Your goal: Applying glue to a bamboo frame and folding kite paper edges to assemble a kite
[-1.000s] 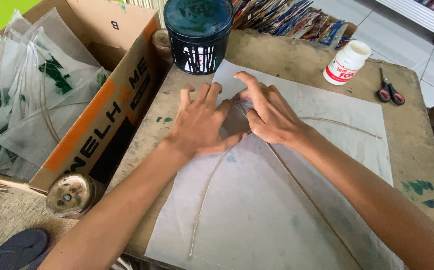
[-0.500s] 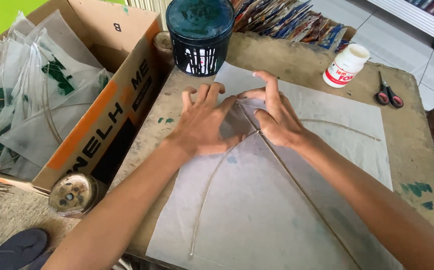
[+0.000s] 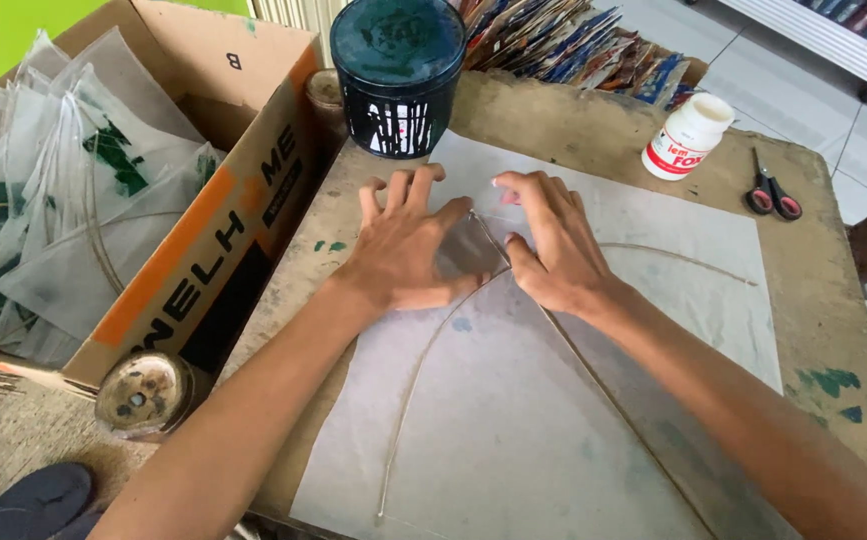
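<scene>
The thin paper sheet (image 3: pixel 553 400) lies flat on the bench (image 3: pixel 813 300), thin sticks (image 3: pixel 423 370) on top. Left hand (image 3: pixel 408 250) and right hand (image 3: pixel 548 245) press its far corner, fingers spread flat, gripping nothing. Push softly and evenly so the paper won't tear.

Both hands flat, palms down — left hand (image 3: pixel 405 247), right hand (image 3: pixel 550 245), fingers spread

Two hands (image 3: pixel 408 250) (image 3: pixel 553 245), one paper sheet (image 3: pixel 513 420), one glue bottle (image 3: pixel 686 137), one scissors (image 3: pixel 773 192), one black tub (image 3: pixel 398 75), one cardboard box (image 3: pixel 203 250).
</scene>
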